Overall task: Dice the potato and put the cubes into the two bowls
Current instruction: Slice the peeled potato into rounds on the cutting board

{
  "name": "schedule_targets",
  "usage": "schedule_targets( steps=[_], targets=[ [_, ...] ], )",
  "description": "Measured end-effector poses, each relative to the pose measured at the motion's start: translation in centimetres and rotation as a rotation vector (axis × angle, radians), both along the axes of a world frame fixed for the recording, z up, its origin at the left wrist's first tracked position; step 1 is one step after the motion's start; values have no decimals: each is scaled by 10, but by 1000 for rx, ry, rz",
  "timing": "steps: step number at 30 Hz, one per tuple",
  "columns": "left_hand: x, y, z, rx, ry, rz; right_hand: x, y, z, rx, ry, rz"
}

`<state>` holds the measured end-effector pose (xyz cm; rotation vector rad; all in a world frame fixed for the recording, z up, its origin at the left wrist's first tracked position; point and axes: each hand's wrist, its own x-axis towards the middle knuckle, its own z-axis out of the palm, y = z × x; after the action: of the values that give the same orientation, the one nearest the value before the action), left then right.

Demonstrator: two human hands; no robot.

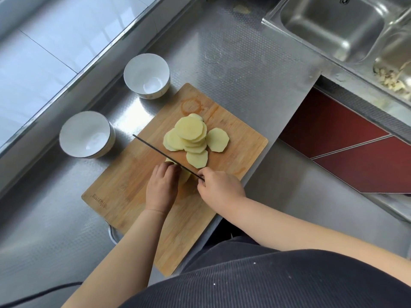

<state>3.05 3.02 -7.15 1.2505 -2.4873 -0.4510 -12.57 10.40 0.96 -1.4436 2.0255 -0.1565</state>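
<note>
Two white bowls [146,75] [87,134], one cutting board [124,192], one knife [165,155], two hands [161,187] [219,188].

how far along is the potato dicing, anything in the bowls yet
Done: most of the potato lies as round slices piled on the cutting board. In hand: the right hand holds the knife over the remaining potato piece, which the left hand steadies. Left: no cubes are cut yet, and both white bowls are empty.

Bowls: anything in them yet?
Empty. Both white bowls show bare insides; the potato slices lie on the board.
</note>
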Motion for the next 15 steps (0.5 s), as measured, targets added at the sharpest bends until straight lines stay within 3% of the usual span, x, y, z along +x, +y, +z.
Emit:
schedule_targets(
  steps=[15],
  targets=[
    [3, -2, -6, 13, 21, 33, 3, 3, 12, -30, 10, 54]
  ],
)
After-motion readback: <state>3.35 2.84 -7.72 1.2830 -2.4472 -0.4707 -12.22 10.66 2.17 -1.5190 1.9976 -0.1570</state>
